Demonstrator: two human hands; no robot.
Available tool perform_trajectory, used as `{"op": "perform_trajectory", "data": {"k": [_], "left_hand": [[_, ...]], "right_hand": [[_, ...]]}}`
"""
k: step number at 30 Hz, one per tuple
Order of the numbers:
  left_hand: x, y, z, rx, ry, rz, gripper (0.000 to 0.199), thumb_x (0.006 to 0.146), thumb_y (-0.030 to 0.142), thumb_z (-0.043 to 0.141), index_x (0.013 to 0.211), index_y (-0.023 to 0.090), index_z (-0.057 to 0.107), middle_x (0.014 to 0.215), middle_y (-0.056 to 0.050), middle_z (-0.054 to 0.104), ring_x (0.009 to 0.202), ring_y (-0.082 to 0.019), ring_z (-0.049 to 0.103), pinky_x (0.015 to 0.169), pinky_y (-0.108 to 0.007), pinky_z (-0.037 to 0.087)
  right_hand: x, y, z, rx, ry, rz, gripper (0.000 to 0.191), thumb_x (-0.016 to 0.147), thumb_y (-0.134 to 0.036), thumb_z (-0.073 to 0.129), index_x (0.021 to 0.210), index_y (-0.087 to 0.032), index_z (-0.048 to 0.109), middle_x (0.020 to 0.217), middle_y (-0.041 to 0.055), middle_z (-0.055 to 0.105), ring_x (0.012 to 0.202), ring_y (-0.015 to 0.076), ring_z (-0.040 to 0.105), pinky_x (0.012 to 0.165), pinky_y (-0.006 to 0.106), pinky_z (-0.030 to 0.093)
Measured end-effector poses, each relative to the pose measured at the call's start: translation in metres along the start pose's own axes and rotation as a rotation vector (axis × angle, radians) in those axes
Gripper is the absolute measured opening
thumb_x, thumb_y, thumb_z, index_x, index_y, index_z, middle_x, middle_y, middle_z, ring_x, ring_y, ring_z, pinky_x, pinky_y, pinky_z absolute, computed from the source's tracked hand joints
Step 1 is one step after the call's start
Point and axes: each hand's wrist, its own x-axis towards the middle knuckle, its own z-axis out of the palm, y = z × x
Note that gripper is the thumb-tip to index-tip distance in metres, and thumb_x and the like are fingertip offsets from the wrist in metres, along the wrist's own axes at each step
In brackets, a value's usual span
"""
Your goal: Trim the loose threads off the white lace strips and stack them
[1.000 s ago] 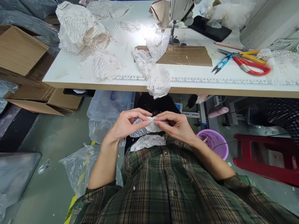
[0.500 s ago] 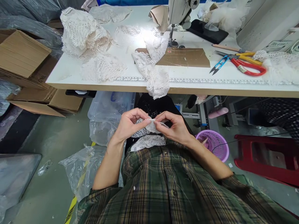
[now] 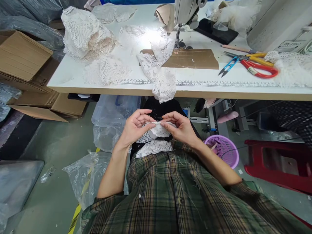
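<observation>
Over my lap, my left hand (image 3: 138, 126) and my right hand (image 3: 178, 127) pinch the edge of a piece of white lace fabric (image 3: 159, 130) between thumb and fingers, a short way apart. The lace hangs below the held edge, and another fold of it lies against my shirt. My fingertips hide parts of the edge. Beyond my hands, a strip of white lace (image 3: 163, 85) droops over the front edge of the table (image 3: 107, 91) and runs back toward the sewing machine (image 3: 186, 14).
On the table lie a lace pile (image 3: 86, 35), a cardboard strip (image 3: 195, 59), blue thread snips (image 3: 228, 66), red-handled scissors (image 3: 262, 71) and a black phone-like slab (image 3: 215, 32). Below are a purple basket (image 3: 225, 151), a red stool (image 3: 255, 162), a clear plastic bin (image 3: 114, 113) and open cardboard boxes (image 3: 26, 55).
My hands have moved slightly apart along the lace edge, so more of the fabric shows between them. The fingers of both hands have lifted a little, thumbs still on the lace.
</observation>
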Motion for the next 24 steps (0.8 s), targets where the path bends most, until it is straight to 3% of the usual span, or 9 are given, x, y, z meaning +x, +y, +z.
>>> {"op": "perform_trajectory", "data": {"k": [14,24], "left_hand": [[0.001,-0.002,0.002,-0.035,0.023,-0.029,0.046,0.069,0.027,0.084,0.108,0.016,0.061,0.079,-0.001,0.071,0.066,-0.012,0.065,0.062,-0.022,0.051],[0.004,-0.011,0.001,0.009,0.047,0.03,0.046,0.071,0.029,0.083,0.11,0.018,0.061,0.084,-0.003,0.073,0.074,-0.015,0.068,0.066,-0.025,0.052]], "right_hand": [[0.001,-0.005,0.005,0.011,0.029,-0.007,0.02,0.086,-0.033,0.07,0.1,-0.02,0.062,0.087,0.0031,0.071,0.082,0.0146,0.068,0.076,0.029,0.055],[-0.002,-0.007,0.004,-0.295,0.068,-0.23,0.013,0.092,-0.026,0.06,0.105,-0.024,0.064,0.095,0.0037,0.072,0.089,0.0176,0.07,0.08,0.032,0.058]]}}
